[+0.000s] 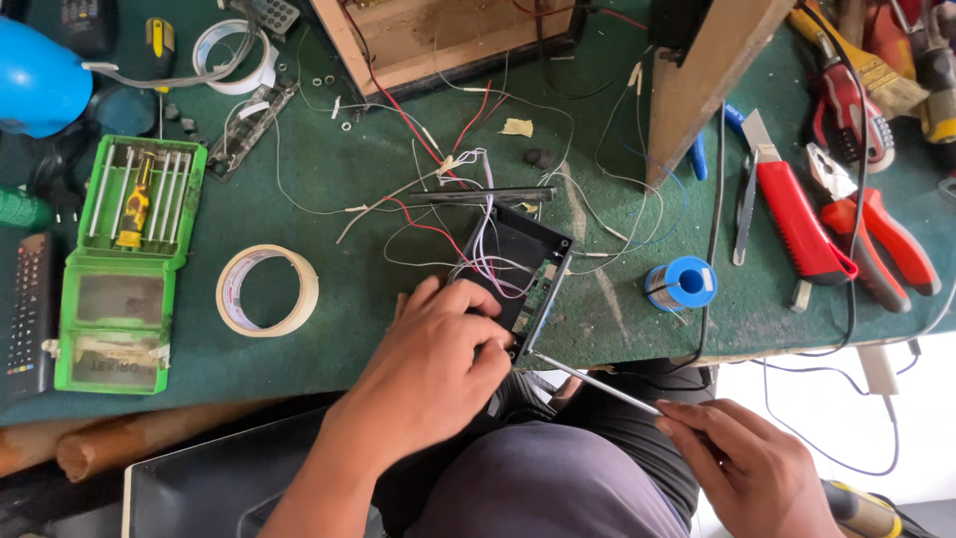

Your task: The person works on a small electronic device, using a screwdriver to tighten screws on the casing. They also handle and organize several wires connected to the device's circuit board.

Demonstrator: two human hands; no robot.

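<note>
Your left hand [433, 349] is clamped down on the near corner of the open black box [518, 274], which sits at the front edge of the green tabletop [358, 199], just above your lap. Your right hand [747, 463] has its grip closed around a thin metal rod [593, 382] — a screwdriver shaft or probe, I cannot tell which — and the tip touches the box's near edge, right beside your left fingers.

Judging by how things lie, you are partway in: the box is already opened, its circuit board [538, 289] is exposed along the right side, and a bundle of white, purple and red wires [478, 214] spills out the far end toward a flat black cover piece [483, 195] lying across them. Whatever the rod is working at looks unfinished — the box is open and nothing is reassembled.

The solder spool [680, 284] sits near, to the right; the masking tape roll [267, 290] lies to the left.
</note>
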